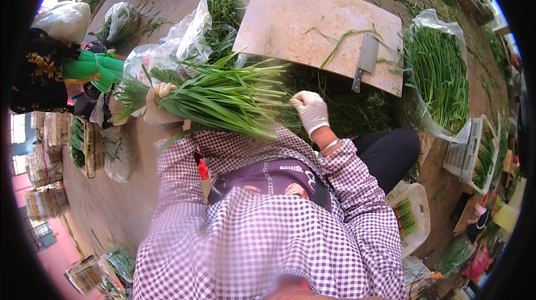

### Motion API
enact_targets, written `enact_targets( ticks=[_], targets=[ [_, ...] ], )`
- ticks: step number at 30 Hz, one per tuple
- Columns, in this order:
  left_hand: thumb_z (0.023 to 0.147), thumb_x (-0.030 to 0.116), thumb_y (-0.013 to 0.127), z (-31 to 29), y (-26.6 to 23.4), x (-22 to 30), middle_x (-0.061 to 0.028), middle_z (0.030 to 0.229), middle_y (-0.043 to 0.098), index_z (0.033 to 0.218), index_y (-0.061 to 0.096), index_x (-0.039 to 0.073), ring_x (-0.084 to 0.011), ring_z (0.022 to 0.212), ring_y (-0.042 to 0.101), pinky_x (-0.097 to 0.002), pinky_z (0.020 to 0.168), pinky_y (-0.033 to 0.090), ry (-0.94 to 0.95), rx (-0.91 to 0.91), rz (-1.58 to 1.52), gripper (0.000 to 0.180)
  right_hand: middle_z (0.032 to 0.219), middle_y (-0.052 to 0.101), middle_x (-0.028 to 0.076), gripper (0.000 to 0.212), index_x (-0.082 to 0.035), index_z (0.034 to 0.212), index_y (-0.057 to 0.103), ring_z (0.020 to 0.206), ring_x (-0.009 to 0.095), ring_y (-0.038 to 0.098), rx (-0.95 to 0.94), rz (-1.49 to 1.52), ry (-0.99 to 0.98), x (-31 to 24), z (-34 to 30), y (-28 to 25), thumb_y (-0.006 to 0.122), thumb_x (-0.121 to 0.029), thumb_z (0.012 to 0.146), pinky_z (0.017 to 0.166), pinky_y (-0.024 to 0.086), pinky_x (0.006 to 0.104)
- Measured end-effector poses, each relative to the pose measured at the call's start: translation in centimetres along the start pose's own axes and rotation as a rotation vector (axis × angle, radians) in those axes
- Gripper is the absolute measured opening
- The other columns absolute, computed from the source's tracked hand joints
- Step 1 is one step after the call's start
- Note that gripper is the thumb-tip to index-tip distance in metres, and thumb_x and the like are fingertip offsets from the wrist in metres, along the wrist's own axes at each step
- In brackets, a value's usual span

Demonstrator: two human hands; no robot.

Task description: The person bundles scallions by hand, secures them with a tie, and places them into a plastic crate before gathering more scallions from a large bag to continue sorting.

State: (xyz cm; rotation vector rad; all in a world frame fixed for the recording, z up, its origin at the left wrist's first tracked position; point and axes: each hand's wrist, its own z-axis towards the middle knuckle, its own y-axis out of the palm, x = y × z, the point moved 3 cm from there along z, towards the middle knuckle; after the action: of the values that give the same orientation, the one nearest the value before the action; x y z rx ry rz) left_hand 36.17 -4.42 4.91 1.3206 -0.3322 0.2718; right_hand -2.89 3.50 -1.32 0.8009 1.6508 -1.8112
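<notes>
The brown floor [106, 205] of a wide work area is littered with green scraps, and crates [47, 171] are stacked along the far left beside a pink wall [56, 261]. In front of the seated person, a pale, stained board [312, 26] carries a cleaver [368, 54], its dark handle reaching the near edge, with a few loose leaves [338, 48] lying beside the blade. Over the space between board and lap is a bunch of long greens [234, 96], held slantwise in front of the checked shirt [262, 227], leafy tips toward the left and pale stem ends toward the right. The gloved left hand [159, 101] grasps it near the leafy end, fingers wrapped around the leaves. The gloved right hand [311, 111] is just beside the stem ends with its fingers curled in; whether it pinches a strand, I cannot tell. Beneath both hands, a shadowy heap of greens [357, 113] spreads under the near edge of the board. Clear plastic bags [192, 32] of greens stand left of the board, and another full bag [438, 76] stands to its right, near a pale crate [460, 152]. At the left, another person [42, 71] wears dark flowered clothing.
</notes>
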Motion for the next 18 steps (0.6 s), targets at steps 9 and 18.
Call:
enact_targets(
  ticks=[9, 18],
  targets=[
    [0.09, 0.016, 0.053, 0.2, -1.2, 0.6, 0.0008, 0.07, 0.04, 0.072, 0.043, 0.01, -0.0118, 0.072, 0.045, -0.0316, 0.091, 0.038, -0.009, -0.009, -0.027, 0.021, 0.091, 0.066, 0.01, 0.017, -0.012, 0.098, 0.068, 0.085, 0.029, 0.063, -0.011, 0.282, -0.234, -7.3, -1.5, -2.5, 0.065, -0.016, 0.082, 0.076, 0.051, 0.0376],
    [0.09, 0.017, 0.053, 0.1, -1.4, 0.8, 0.0011, 0.071, 0.04, 0.074, 0.043, 0.011, -0.0117, 0.073, 0.045, -0.0345, 0.094, 0.038, 0.006, -0.001, -0.013, 0.02, 0.083, 0.062, 0.01, 0.01, -0.005, 0.087, 0.063, 0.075, 0.024, 0.061, -0.193, 0.517, -0.391, -8.1, -1.5, 0.0, 0.067, -0.008, 0.079, 0.068, 0.05, 0.0325]
  ],
)
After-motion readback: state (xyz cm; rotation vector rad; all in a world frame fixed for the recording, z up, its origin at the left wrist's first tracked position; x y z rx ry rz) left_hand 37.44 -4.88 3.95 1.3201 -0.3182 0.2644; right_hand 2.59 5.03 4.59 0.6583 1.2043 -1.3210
